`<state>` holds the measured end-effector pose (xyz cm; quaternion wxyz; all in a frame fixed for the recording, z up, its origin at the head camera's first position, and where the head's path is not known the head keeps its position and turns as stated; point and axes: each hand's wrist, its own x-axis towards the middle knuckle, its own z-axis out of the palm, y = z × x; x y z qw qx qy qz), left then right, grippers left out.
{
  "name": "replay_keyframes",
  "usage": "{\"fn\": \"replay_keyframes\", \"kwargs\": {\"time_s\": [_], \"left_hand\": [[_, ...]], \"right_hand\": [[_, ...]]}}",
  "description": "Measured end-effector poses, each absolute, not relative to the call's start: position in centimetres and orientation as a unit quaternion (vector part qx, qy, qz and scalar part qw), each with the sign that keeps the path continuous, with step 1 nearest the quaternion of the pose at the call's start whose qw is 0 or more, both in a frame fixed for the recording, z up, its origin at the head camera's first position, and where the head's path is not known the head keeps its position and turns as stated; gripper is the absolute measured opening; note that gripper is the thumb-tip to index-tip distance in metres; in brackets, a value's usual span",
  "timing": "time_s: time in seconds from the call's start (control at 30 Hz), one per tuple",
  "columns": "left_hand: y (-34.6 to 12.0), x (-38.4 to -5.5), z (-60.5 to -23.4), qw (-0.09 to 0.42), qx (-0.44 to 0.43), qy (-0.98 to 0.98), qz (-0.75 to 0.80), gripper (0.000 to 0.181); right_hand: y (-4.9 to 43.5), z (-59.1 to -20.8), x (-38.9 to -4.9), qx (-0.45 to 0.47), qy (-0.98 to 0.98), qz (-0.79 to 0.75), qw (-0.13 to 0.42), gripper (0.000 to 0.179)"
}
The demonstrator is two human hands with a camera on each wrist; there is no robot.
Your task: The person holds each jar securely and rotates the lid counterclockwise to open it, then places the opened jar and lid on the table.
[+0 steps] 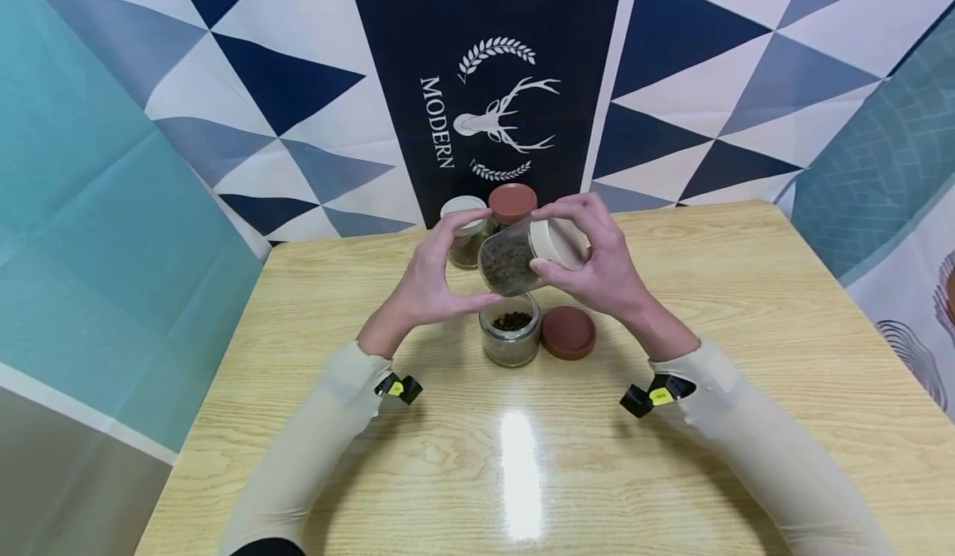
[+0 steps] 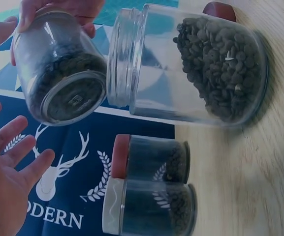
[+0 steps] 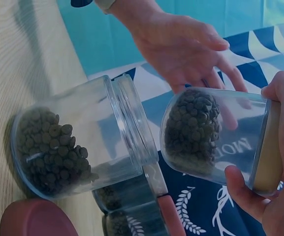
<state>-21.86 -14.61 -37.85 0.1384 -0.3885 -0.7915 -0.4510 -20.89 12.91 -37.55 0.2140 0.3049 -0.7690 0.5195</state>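
My right hand grips a glass jar by its cream lid, thumb on one side and fingers on the other. The jar is tilted, with dark round pellets gathered toward its base. My left hand is held beside that base, fingers and thumb spread; in the right wrist view, the left hand appears apart from the glass. Just below stands a lidless glass jar, partly filled with similar dark pellets. A reddish-brown lid lies flat to its right.
Behind the hands stand two closed jars, one with a white lid and one with a reddish lid. A patterned cloth hangs at the back of the wooden table. A teal surface rises at the left.
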Motion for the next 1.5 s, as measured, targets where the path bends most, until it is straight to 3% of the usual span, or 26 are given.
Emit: {"fn": "replay_keyframes", "kwargs": {"time_s": [1.23,1.5], "left_hand": [[-11.2,-22.9,-39.7,0.197,-0.435,-0.766,-0.431,0.118],[-11.1,-22.5,-39.7,0.197,-0.414,-0.783,-0.421,0.110]], "right_hand": [[11.6,-37.5,-20.3,0.340,-0.748,0.528,0.216,0.055],[11.5,-37.4,-20.2,0.339,-0.751,0.528,0.205,0.056]]}}
